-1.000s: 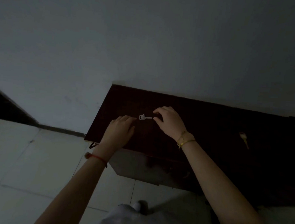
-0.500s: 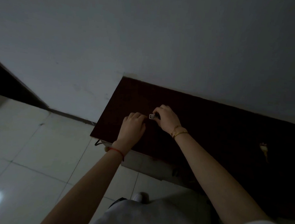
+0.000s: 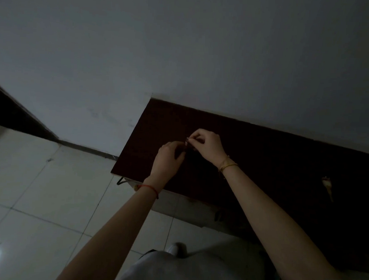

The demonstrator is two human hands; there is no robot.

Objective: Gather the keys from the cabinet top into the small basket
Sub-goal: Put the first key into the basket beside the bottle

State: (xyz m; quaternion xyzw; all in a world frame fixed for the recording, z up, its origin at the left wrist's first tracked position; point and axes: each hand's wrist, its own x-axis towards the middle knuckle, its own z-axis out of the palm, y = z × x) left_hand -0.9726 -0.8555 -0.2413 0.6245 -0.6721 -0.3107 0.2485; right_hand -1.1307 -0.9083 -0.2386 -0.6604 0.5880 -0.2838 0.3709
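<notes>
The room is dim. A dark brown cabinet top (image 3: 158, 126) runs along the wall. My right hand (image 3: 206, 144) hovers just above it, fingers pinched on a small silver key (image 3: 187, 138) of which only a glint shows. My left hand (image 3: 168, 158) is right beside it, fingers curled near the key; whether it touches the key is unclear. A second, brass-coloured key (image 3: 328, 186) lies on the cabinet top far to the right. No basket is in view.
A pale wall (image 3: 183, 55) rises behind the cabinet. Light floor tiles (image 3: 39, 197) lie to the left and below, with a dark doorway (image 3: 7, 113) at the far left. A black handle (image 3: 120, 180) hangs under the cabinet's left front corner.
The silver key lay flat on the cabinet top between my hands. My right hand pinched it and lifted it, and my left hand closed in beside it. The view shifted left.
</notes>
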